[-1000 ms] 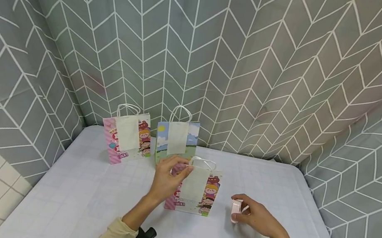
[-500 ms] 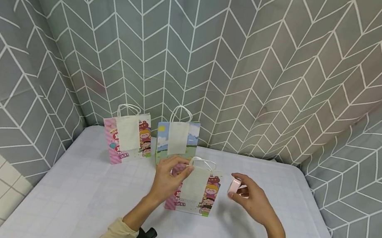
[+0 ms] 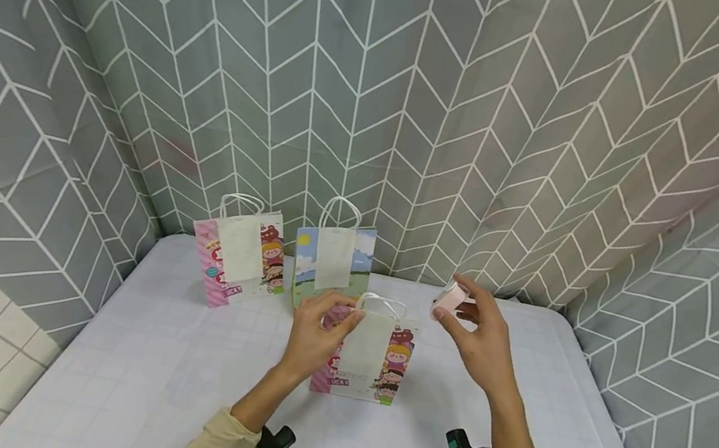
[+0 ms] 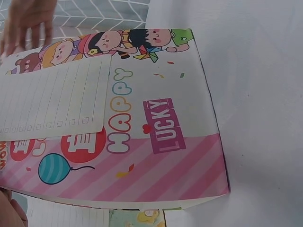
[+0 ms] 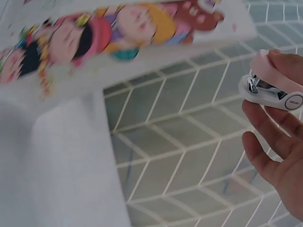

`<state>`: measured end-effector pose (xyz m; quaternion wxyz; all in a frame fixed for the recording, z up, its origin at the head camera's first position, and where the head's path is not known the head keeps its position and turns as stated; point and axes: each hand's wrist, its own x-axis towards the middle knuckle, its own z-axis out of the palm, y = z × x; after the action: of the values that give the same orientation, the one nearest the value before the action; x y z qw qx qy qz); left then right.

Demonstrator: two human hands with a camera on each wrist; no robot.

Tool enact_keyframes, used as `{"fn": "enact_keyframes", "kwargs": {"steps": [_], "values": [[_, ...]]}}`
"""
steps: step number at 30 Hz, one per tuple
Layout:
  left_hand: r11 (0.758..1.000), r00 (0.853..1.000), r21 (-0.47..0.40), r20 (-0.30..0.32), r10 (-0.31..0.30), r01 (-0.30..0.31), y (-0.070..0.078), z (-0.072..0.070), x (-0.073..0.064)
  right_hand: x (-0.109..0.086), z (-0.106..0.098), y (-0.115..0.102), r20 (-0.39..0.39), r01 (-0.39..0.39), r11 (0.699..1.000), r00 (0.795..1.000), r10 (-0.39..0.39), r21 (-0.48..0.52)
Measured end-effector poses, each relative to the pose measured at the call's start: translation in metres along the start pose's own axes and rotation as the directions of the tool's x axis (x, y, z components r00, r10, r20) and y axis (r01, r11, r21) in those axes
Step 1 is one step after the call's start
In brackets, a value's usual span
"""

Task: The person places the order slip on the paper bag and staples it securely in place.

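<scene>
My right hand (image 3: 483,340) pinches a small pink and white stapler (image 5: 272,87) between thumb and fingers, raised to the right of the nearest gift bag. That paper bag (image 3: 395,373) stands upright, pink and white with cartoon figures, "HAPPY" and "LUCKY" lettering and white twisted handles. A lined paper sheet (image 4: 57,99) lies against its front near the top. My left hand (image 3: 316,332) pinches the bag's upper left edge and the sheet's corner between thumb and fingers. Only part of that hand shows at the lower left of the left wrist view.
Behind, to the left, a matching pink bag (image 3: 219,292) stands with a paper sheet on its front. Beside it a blue and green bag (image 3: 361,264) also carries a sheet. A grey patterned curtain (image 3: 422,108) hangs right behind the white table (image 3: 148,379).
My right hand has lifted the stapler from low beside the near bag, moving it up and away and slightly left. The left hand and the bags have stayed in place.
</scene>
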<state>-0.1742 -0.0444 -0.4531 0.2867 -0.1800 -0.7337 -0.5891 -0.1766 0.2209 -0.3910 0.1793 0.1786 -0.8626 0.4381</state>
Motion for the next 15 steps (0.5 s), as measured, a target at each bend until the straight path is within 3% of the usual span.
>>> {"fn": "enact_keyframes", "kwargs": {"steps": [8,15], "values": [[1.0,1.0,0.026,-0.001,0.012,-0.012,0.0,-0.003,0.002,0.019,0.018,-0.029,0.048,0.075,0.996,0.996,-0.077,0.045],[0.998,1.0,0.065,0.021,0.019,-0.02,0.001,-0.004,0.002,0.024,0.033,-0.043,0.163,0.128,0.99,0.977,-0.136,0.057]]}}
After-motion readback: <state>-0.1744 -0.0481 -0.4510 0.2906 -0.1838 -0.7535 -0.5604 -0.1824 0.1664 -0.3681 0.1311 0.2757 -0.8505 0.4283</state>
